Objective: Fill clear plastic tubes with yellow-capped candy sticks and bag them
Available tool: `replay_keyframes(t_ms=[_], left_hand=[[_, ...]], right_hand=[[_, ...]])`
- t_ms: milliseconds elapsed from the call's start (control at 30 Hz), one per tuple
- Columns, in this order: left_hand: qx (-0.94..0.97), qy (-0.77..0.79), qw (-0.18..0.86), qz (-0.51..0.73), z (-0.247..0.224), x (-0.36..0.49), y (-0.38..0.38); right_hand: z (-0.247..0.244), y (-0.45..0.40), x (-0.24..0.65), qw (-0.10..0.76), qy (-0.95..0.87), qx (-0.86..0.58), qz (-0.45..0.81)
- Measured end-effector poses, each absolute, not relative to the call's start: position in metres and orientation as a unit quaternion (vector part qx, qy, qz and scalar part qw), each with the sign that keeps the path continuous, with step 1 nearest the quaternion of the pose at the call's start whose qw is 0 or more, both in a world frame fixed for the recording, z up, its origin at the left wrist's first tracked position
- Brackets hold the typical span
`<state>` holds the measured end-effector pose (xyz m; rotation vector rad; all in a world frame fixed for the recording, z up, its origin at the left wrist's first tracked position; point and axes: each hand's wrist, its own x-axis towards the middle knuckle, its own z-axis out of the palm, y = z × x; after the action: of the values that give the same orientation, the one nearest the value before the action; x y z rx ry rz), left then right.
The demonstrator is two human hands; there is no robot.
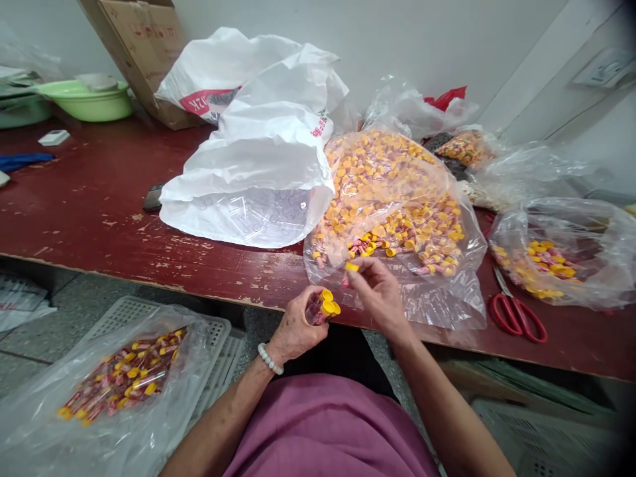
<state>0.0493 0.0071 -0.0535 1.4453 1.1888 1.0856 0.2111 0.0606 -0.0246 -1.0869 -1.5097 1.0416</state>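
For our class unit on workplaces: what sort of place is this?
Probably a small hand-packing workshop: a worn red workbench holds big clear bags heaped with small yellow-capped items, the left hand holds some, and red-handled scissors lie nearby.

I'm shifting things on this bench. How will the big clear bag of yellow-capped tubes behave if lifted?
Likely floppy: the thin clear bag sags and creases, holding no shape. The loose yellow-capped tubes inside look apt to roll and slide. The load is big, so it may feel fairly heavy.
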Motion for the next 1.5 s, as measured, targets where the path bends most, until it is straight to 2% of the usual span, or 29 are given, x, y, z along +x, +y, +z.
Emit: replay_keyframes(t_ms=[367, 500, 567, 633, 700, 767, 933, 1067, 1233, 1500], left_hand=[[0.611, 0.472, 0.454, 0.444, -0.048, 0.051, 0.002], [0.579, 0.478, 0.481, 0.453, -0.052, 0.044, 0.005], [0.555, 0.497, 0.491, 0.452, -0.054, 0.040, 0.007], [0.533, 0.514, 0.496, 0.453, -0.056, 0.036, 0.009], [0.524, 0.521, 0.493, 0.460, -0.057, 0.034, 0.008], [0.528, 0.520, 0.486, 0.463, -0.057, 0.034, 0.008], [0.535, 0.512, 0.495, 0.454, -0.056, 0.037, 0.007], [0.560, 0.496, 0.491, 0.446, -0.055, 0.042, 0.008], [0.623, 0.491, 0.438, 0.423, -0.050, 0.051, 0.009], [0.627, 0.481, 0.429, 0.438, -0.054, 0.048, 0.006]], right_hand=[[-0.022, 0.022, 0.196, 0.344, -0.832, -0.379, 0.215], [-0.023, 0.033, 0.201, 0.304, -0.855, -0.347, 0.238], [-0.034, 0.056, 0.210, 0.344, -0.825, -0.385, 0.229], [-0.051, 0.088, 0.222, 0.398, -0.758, -0.496, 0.147], [-0.069, 0.118, 0.234, 0.367, -0.701, -0.608, 0.063], [-0.083, 0.140, 0.243, 0.333, -0.686, -0.645, 0.043], [-0.071, 0.127, 0.250, 0.352, -0.686, -0.630, 0.089], [-0.018, 0.067, 0.237, 0.377, -0.752, -0.465, 0.274], [0.013, 0.019, 0.207, 0.328, -0.856, -0.287, 0.276], [0.007, 0.022, 0.199, 0.321, -0.875, -0.266, 0.247]])
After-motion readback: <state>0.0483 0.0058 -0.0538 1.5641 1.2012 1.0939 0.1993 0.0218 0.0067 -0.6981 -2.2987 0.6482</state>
